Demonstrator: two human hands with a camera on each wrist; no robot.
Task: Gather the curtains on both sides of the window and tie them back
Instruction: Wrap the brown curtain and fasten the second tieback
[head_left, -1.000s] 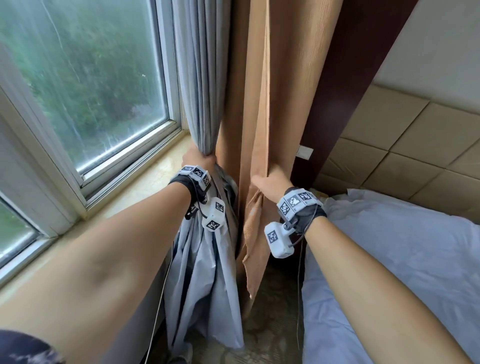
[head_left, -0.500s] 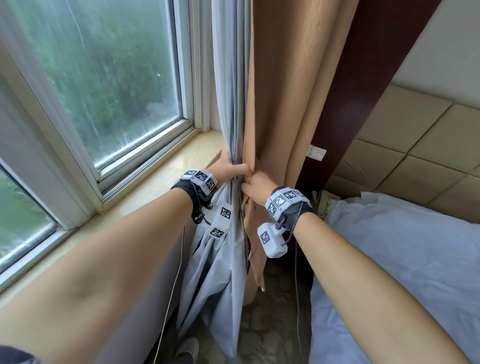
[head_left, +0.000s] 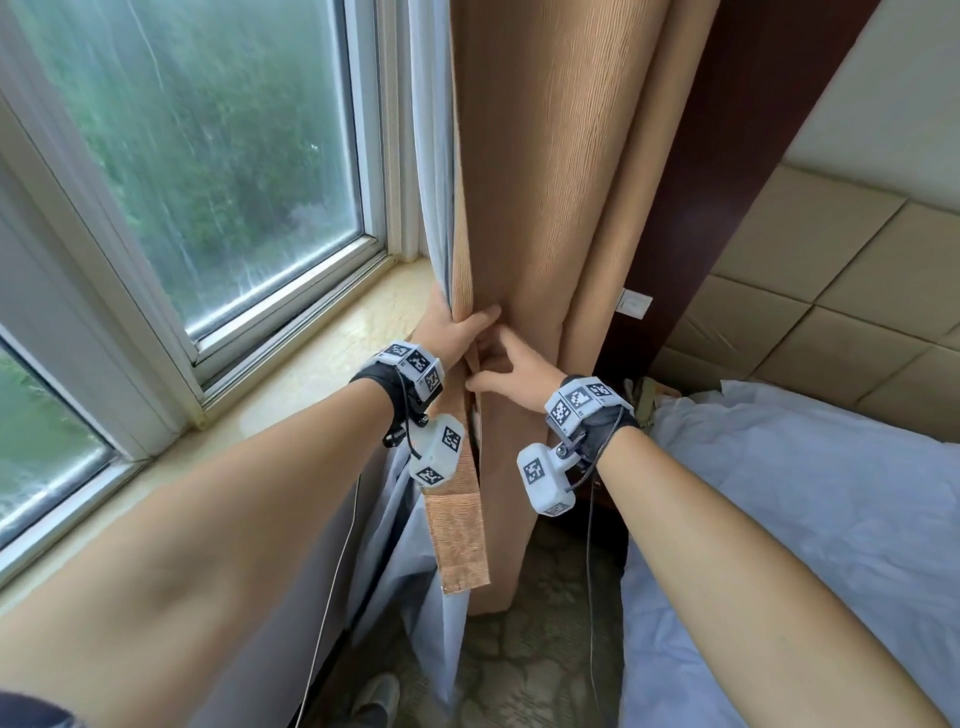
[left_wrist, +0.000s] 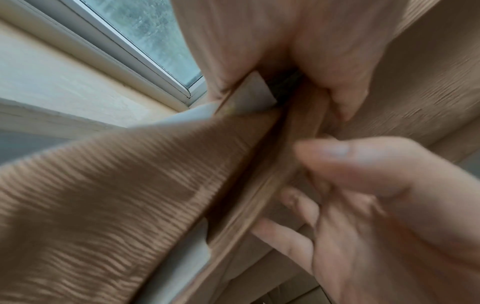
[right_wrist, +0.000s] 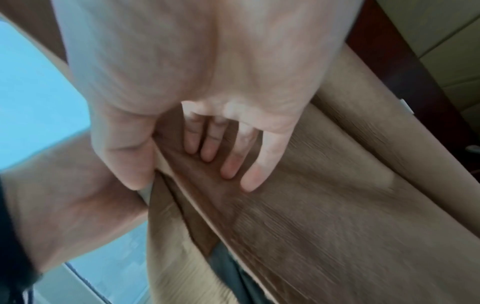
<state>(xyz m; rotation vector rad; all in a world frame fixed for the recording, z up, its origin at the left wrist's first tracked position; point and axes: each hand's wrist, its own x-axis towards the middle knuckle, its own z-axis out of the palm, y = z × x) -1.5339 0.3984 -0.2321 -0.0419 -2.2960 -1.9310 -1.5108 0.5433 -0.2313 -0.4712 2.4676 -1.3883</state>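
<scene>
I've got the tan curtain (head_left: 561, 171) bunched at the window's right corner, grey lining (head_left: 434, 156) tucked behind. My left hand (head_left: 457, 332) clamps the gathered edge at sill height; my right hand (head_left: 511, 371), fingers loose and straight, presses on the folds, gripping nothing. The tie-back strap (head_left: 457, 525) dangles below. Best, I reckon: keep that clamp tight, then bring the strap around.

Your left hand (head_left: 457, 332) hides its fingers behind the tan curtain (head_left: 545, 208). Both wrist views are motion-blurred. The curtain's top is cut off at the upper frame edge.
</scene>
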